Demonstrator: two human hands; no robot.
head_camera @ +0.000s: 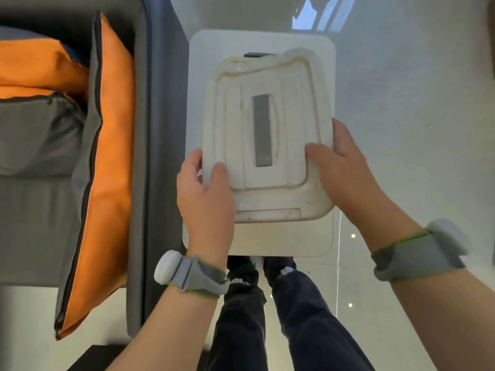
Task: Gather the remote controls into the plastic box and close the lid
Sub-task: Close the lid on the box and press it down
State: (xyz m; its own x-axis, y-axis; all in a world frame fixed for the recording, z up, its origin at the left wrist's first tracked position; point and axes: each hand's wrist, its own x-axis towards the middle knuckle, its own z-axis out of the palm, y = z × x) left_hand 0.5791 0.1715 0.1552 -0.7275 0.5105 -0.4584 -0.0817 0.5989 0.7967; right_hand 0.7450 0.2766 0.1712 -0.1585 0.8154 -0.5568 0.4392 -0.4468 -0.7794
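Observation:
A translucent white plastic lid (267, 145) with a grey strip along its middle is held over the small white table (209, 49). My left hand (206, 199) grips its near left corner, thumb on top. My right hand (340, 172) grips its right edge, thumb on top as well. The lid hides the box beneath it. At the lid's far edge a dark end of something (258, 55) and a yellowish bit (235, 60) stick out. No whole remote control is visible.
A grey sofa (40, 210) with orange cushions (107, 156) stands close to the table's left side. Pale glossy floor (415, 103) lies to the right. My legs and shoes (267, 303) stand at the table's near edge.

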